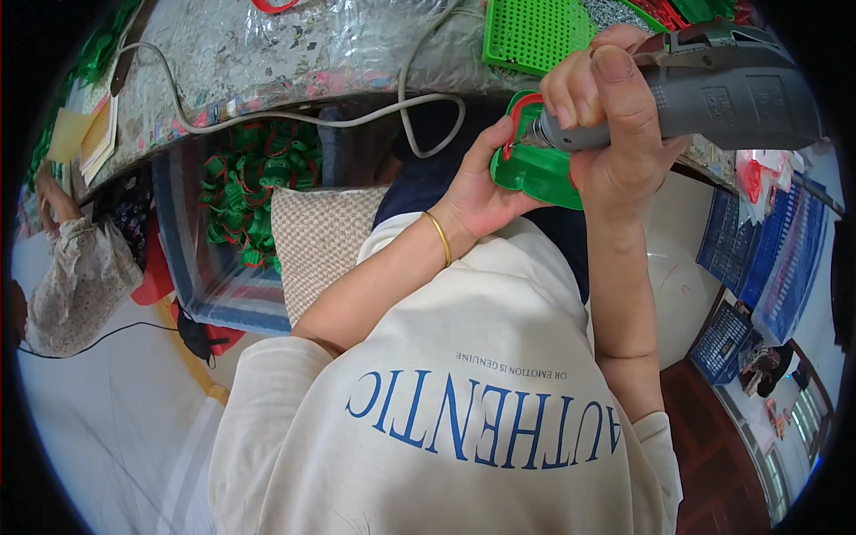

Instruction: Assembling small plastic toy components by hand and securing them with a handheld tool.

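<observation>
My left hand (486, 183) is closed on the edge of a green plastic part (539, 174) with a red strip along its rim, held up above my lap. In my right hand (615, 116) is a grey power screwdriver (731, 94), gripped round its body with the thumb on top. Its metal tip points left into the hollow of the green part. Whether the tip touches a screw there cannot be made out.
A worktable (285, 62) wrapped in clear plastic spans the front, with a grey cable (357, 120) across it. On it stands a green perforated tray (535, 36) beside small screws. A blue crate (214, 312) holds several green-red parts. Another person's hand (55, 196) shows at far left.
</observation>
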`<state>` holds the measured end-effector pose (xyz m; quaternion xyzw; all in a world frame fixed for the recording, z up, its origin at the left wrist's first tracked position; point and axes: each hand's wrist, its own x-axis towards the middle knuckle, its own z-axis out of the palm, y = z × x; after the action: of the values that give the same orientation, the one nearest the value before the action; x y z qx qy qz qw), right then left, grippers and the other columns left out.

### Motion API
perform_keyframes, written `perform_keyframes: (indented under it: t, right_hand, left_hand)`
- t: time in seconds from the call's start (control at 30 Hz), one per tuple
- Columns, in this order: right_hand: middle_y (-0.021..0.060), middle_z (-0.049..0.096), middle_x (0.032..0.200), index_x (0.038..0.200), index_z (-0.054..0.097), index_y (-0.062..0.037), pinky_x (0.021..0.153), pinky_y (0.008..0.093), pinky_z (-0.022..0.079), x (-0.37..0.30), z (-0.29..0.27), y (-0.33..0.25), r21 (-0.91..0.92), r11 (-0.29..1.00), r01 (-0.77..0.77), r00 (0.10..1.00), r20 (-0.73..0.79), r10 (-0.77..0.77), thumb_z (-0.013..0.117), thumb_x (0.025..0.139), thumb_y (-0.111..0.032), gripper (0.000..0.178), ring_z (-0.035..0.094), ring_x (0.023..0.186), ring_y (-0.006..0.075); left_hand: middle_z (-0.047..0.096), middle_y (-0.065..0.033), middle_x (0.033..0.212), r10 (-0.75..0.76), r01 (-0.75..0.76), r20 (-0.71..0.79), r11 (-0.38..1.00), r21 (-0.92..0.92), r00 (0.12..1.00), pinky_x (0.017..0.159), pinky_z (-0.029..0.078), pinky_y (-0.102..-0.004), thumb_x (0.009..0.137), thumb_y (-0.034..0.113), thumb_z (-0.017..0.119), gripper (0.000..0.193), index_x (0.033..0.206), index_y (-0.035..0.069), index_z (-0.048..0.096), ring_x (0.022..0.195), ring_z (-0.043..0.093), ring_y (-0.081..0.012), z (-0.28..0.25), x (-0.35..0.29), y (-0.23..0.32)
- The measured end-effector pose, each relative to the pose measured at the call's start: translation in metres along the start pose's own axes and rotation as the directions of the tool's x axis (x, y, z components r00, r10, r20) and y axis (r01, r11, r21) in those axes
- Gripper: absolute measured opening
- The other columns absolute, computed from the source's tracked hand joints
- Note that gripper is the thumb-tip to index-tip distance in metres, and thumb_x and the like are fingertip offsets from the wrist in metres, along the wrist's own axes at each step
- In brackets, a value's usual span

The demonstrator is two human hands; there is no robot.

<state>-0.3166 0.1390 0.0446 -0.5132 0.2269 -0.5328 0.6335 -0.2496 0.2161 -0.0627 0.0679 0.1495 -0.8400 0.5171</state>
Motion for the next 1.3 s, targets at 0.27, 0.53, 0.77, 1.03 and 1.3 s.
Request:
perform_keyframes:
  t: [0.27, 0.53, 0.77, 1.03, 1.3]
  right_hand:
    - [0.0036, 0.043, 0.058, 0.08, 0.048, -0.0034, 0.051, 0.0283, 0.038, 0.0, 0.003, 0.003, -0.041, 0.997, 0.058, 0.99, 0.128, -0.053, 0.055, 0.09, -0.011, 0.014, 0.043, 0.05, 0.0135]
    - [0.0038, 0.044, 0.059, 0.078, 0.046, -0.0056, 0.051, 0.0293, 0.039, -0.003, 0.001, 0.005, -0.009, 0.995, 0.097, 0.987, 0.129, -0.095, 0.053, 0.091, -0.009, 0.015, 0.044, 0.051, 0.0136]
    - [0.004, 0.043, 0.058, 0.076, 0.045, -0.0057, 0.052, 0.0296, 0.04, -0.005, 0.004, 0.006, -0.019, 0.993, 0.113, 0.991, 0.075, -0.111, 0.053, 0.091, -0.008, 0.017, 0.044, 0.051, 0.0141]
    - [0.0031, 0.042, 0.059, 0.082, 0.048, -0.0032, 0.052, 0.0276, 0.038, -0.001, 0.007, 0.001, -0.013, 0.997, 0.076, 0.988, 0.135, -0.073, 0.055, 0.09, -0.009, 0.012, 0.043, 0.052, 0.0132]
    - [-0.0021, 0.038, 0.064, 0.1, 0.057, -0.0004, 0.062, 0.027, 0.034, 0.048, -0.021, -0.071, 0.072, 0.996, 0.054, 0.993, 0.099, -0.061, 0.056, 0.091, -0.017, 0.019, 0.04, 0.06, 0.0107]
  left_hand:
    - [0.05, -0.0122, 0.131, 0.077, -0.074, -0.039, 0.994, 0.083, 0.996, 0.102, 0.041, -0.0478, 0.085, 0.047, 0.061, 0.063, 0.134, 0.011, 0.043, 0.121, 0.05, -0.0268, 0.01, -0.008, 0.003]
    - [0.056, -0.0082, 0.123, 0.161, -0.143, -0.058, 0.96, 0.241, 0.985, 0.098, 0.046, -0.0395, 0.089, 0.044, 0.058, 0.055, 0.13, 0.01, 0.046, 0.114, 0.055, -0.0202, 0.009, -0.012, 0.008]
    - [0.058, -0.0073, 0.12, 0.174, -0.151, -0.073, 0.957, 0.249, 0.982, 0.096, 0.047, -0.0384, 0.09, 0.043, 0.057, 0.052, 0.129, 0.009, 0.047, 0.111, 0.057, -0.019, 0.008, -0.011, 0.01]
    - [0.057, -0.0109, 0.122, 0.164, -0.136, -0.089, 0.955, 0.262, 0.982, 0.097, 0.046, -0.0411, 0.091, 0.043, 0.055, 0.055, 0.133, 0.01, 0.044, 0.112, 0.057, -0.0231, 0.014, -0.014, 0.008]
    - [0.043, -0.0302, 0.133, -0.02, 0.015, 0.251, 1.0, 0.025, 0.968, 0.098, 0.045, -0.0492, 0.087, 0.051, 0.057, 0.075, 0.139, 0.002, 0.035, 0.119, 0.051, -0.0406, 0.0, -0.006, 0.022]
